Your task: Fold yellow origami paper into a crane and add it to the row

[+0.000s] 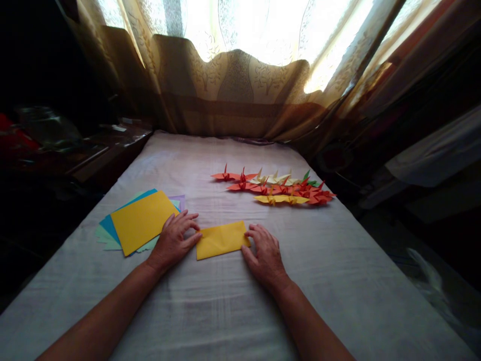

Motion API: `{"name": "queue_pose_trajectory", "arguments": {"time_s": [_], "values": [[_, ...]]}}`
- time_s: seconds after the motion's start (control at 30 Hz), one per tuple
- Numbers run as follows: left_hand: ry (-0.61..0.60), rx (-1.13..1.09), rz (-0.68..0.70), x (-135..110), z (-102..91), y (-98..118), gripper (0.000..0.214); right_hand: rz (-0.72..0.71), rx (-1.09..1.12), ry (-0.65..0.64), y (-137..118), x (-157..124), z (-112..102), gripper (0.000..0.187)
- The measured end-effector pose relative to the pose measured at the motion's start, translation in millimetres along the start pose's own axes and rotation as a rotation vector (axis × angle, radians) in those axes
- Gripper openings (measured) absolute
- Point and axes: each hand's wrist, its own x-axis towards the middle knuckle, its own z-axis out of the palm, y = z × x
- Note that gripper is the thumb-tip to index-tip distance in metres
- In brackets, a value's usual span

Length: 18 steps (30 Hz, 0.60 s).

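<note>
A yellow sheet of paper folded into a long rectangle (221, 241) lies on the white cloth in front of me. My left hand (175, 238) has thumb and index finger closed at the paper's left edge, its other fingers stretched over the corner of a paper stack. At the right edge, my right hand (265, 253) holds the same paper between thumb and fingers. Left of my left hand is the stack, with a yellow sheet (145, 223) on top and blue paper (108, 230), pale green and lilac sheets sticking out beneath.
Several folded paper cranes stand in rows at the back right: red cranes (276, 189), cream cranes (276, 179), yellow cranes (281, 199) and a bit of green. The cloth-covered surface (210, 311) ends at a curtain (233, 85). A dark table (108, 148) stands left.
</note>
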Motion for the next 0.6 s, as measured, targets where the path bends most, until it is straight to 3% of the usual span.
{"name": "queue_pose_trajectory", "arguments": {"time_s": [0.17, 0.4, 0.5, 0.6], "values": [[0.026, -0.130, 0.052, 2, -6.5, 5, 0.022, -0.005, -0.009, 0.010, 3, -1, 3, 0.035], [0.311, -0.107, 0.155, -1, -13.8, 21, 0.016, -0.019, 0.004, 0.064, 5, -1, 6, 0.048], [0.399, -0.068, 0.209, -1, -18.1, 26, 0.009, -0.041, 0.027, 0.156, 4, 2, 1, 0.055], [0.356, -0.017, 0.364, -2, -23.3, 31, 0.006, -0.095, 0.020, 0.273, -2, 7, -9, 0.059]]}}
